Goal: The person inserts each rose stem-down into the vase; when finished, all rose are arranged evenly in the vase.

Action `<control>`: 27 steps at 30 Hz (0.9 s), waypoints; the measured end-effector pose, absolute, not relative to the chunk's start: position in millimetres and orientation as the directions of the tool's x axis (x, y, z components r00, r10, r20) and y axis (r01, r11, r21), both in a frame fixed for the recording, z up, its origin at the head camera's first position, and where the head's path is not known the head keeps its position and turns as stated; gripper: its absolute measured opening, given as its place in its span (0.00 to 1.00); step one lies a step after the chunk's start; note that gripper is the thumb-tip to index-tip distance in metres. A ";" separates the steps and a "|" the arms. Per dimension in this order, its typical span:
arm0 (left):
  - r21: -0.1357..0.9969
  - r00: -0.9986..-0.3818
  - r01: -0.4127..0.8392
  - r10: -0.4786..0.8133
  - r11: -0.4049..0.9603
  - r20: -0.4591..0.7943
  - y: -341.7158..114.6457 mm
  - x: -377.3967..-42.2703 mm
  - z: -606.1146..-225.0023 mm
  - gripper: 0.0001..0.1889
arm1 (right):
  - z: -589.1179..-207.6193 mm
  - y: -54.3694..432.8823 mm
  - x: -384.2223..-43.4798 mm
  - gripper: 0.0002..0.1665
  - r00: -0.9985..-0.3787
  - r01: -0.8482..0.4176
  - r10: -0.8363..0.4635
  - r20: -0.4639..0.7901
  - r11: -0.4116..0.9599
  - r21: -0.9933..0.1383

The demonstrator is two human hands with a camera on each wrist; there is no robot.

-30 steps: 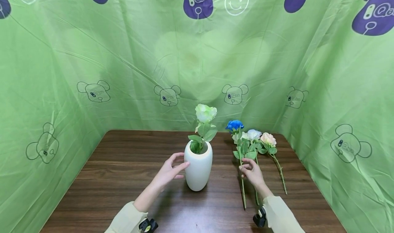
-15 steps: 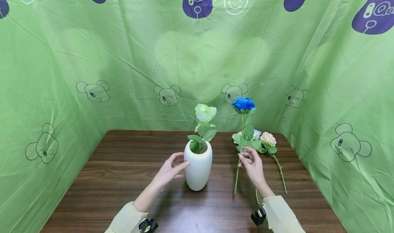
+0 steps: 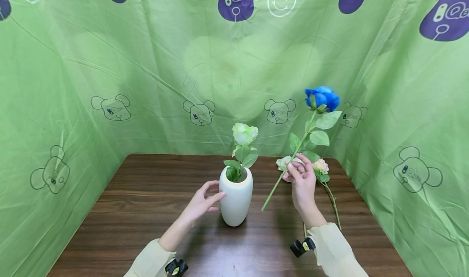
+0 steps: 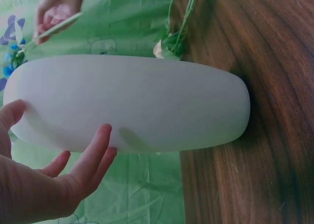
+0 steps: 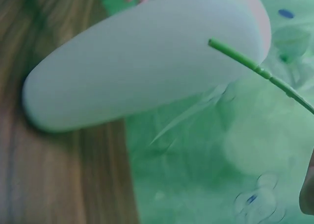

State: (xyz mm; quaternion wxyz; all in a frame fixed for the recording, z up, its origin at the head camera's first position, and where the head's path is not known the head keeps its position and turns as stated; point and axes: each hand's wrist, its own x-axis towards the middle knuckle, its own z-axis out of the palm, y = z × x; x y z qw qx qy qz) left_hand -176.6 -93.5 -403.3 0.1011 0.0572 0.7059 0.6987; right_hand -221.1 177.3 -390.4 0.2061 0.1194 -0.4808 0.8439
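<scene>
A white vase (image 3: 236, 203) stands upright on the wooden table, with a pale green rose (image 3: 244, 134) in its mouth. My left hand (image 3: 203, 201) rests against the vase's left side, thumb and fingertips at its surface and fingers spread, as the left wrist view also shows. To the right of the vase, my right hand (image 3: 304, 185) pinches the stem of a blue rose (image 3: 322, 99) above the table. The bloom leans up and right, and the bare stem end points down toward the vase. In the right wrist view, that stem (image 5: 257, 69) overlaps the vase (image 5: 147, 62).
A pink rose (image 3: 321, 166) and a whitish rose (image 3: 283, 163) lie at the table's right, partly behind my right hand and forearm. Green printed cloth (image 3: 234, 86) hangs around the back and sides of the table (image 3: 146, 195).
My right hand has lifted the blue rose off the pile and tilted it, with its bloom swinging up and right. My left hand and the vase stay put.
</scene>
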 end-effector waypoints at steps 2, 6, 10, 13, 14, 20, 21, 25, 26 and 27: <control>0.998 -0.973 -0.060 0.220 0.017 -0.062 -93.5 -176.6 -403.5 0.26 | -375.3 172.0 -219.6 0.20 -0.892 -0.451 0.247 0.378 -0.525 -0.721; 0.999 -0.976 -0.049 0.210 0.015 -0.051 -95.3 -184.5 -418.7 0.27 | -352.2 162.2 -222.5 0.21 -0.885 -0.463 0.275 0.375 -0.597 -0.656; 0.999 -0.978 -0.042 0.204 0.015 -0.044 -96.5 -190.5 -430.8 0.27 | -334.9 152.2 -229.1 0.22 -0.861 -0.507 0.313 0.402 -0.593 -0.625; 0.999 -0.978 -0.042 0.206 0.015 -0.044 -96.3 -190.3 -430.8 0.27 | -327.0 144.5 -234.9 0.21 -0.835 -0.549 0.338 0.435 -0.565 -0.615; 0.999 -0.978 -0.042 0.206 0.014 -0.044 -96.2 -190.2 -430.6 0.27 | -325.8 141.8 -236.8 0.21 -0.826 -0.563 0.344 0.447 -0.542 -0.624; 0.999 -0.978 -0.040 0.205 0.013 -0.042 -95.9 -189.7 -429.7 0.27 | -328.8 126.3 -244.8 0.20 -0.789 -0.614 0.318 0.525 -0.405 -0.678; 0.999 -0.978 -0.041 0.204 0.014 -0.043 -95.8 -189.4 -429.4 0.27 | -330.8 123.9 -245.1 0.21 -0.786 -0.619 0.300 0.541 -0.385 -0.685; 0.999 -0.978 -0.042 0.204 0.013 -0.044 -95.5 -189.1 -429.1 0.27 | -340.1 114.8 -241.8 0.21 -0.776 -0.630 0.198 0.599 -0.282 -0.723; 0.999 -0.978 -0.042 0.204 0.014 -0.044 -95.6 -189.0 -429.1 0.27 | -342.5 112.6 -240.0 0.21 -0.775 -0.632 0.174 0.608 -0.244 -0.736; 0.999 -0.978 -0.043 0.204 0.015 -0.045 -95.5 -188.8 -428.9 0.27 | -345.0 110.4 -238.0 0.21 -0.774 -0.633 0.153 0.615 -0.207 -0.746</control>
